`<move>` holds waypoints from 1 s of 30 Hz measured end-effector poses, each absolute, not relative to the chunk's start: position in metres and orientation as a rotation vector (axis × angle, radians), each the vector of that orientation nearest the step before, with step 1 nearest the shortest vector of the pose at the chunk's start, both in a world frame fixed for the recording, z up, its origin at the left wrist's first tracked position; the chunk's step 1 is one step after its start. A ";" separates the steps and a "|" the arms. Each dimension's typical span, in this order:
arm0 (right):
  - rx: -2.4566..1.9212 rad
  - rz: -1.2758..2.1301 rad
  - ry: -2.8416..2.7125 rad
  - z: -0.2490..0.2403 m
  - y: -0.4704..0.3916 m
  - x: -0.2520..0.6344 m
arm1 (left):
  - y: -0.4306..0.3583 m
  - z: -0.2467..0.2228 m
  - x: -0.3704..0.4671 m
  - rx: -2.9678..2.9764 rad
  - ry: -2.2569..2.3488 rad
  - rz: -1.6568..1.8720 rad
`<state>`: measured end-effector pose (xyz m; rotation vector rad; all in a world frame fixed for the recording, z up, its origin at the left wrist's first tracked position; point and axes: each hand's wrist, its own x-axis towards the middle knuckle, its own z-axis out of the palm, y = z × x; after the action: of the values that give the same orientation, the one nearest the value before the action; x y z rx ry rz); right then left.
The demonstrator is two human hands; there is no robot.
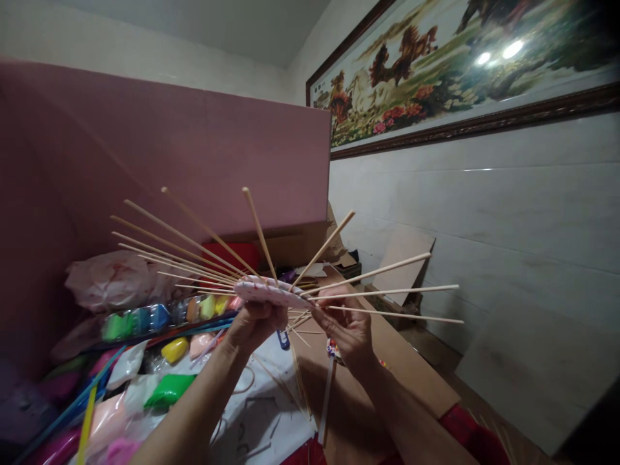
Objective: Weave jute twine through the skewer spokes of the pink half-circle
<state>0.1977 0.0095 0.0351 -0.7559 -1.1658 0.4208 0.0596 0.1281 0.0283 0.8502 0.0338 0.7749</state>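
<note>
A round white disc with small red spots (274, 295) is seen nearly edge-on at the middle of the head view. Long thin wooden sticks (394, 265) fan out from its rim to the left, the back and the right. My left hand (259, 326) is closed on the disc's near underside. My right hand (346, 323) is at its right edge, thumb and fingers pinched around the base of a stick there. The fingertips are partly hidden by the sticks and the disc.
Below lies a brown cardboard sheet (411, 368) with white paper (278, 420), loose sticks and a blue clip (283, 340). Colourful packets, one green (170, 391), crowd the left. A pink panel (194, 148) stands behind; a framed horse picture (465, 71) hangs at right.
</note>
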 end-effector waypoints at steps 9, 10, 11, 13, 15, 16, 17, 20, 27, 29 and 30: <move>-0.776 0.479 -1.200 0.028 0.016 0.199 | 0.131 0.025 0.060 0.802 0.046 0.793; -0.777 0.491 -1.191 0.027 0.016 0.199 | 0.131 0.025 0.060 0.807 0.042 0.792; -0.780 0.506 -1.185 0.027 0.017 0.199 | 0.132 0.025 0.060 0.813 0.038 0.791; -0.779 0.527 -1.180 0.027 0.017 0.198 | 0.132 0.025 0.060 0.822 0.037 0.788; -0.775 0.534 -1.178 0.029 0.015 0.197 | 0.131 0.026 0.060 0.838 0.042 0.786; -0.774 0.534 -1.175 0.030 0.014 0.196 | 0.131 0.026 0.060 0.849 0.044 0.786; -0.775 0.530 -1.169 0.032 0.012 0.195 | 0.131 0.026 0.060 0.859 0.045 0.786; -0.782 0.507 -1.140 0.036 0.009 0.192 | 0.132 0.026 0.060 0.869 0.048 0.787; -0.810 0.501 -1.141 0.036 0.009 0.193 | 0.133 0.024 0.061 0.840 0.036 0.790; -0.825 0.488 -1.159 0.037 0.009 0.193 | 0.132 0.025 0.060 0.844 0.046 0.780; -0.828 0.482 -1.168 0.037 0.009 0.194 | 0.132 0.025 0.060 0.845 0.049 0.777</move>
<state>0.1935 0.0094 0.0367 -0.8277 -1.1675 0.4818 0.0601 0.1319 0.0250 0.8445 0.0487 0.7769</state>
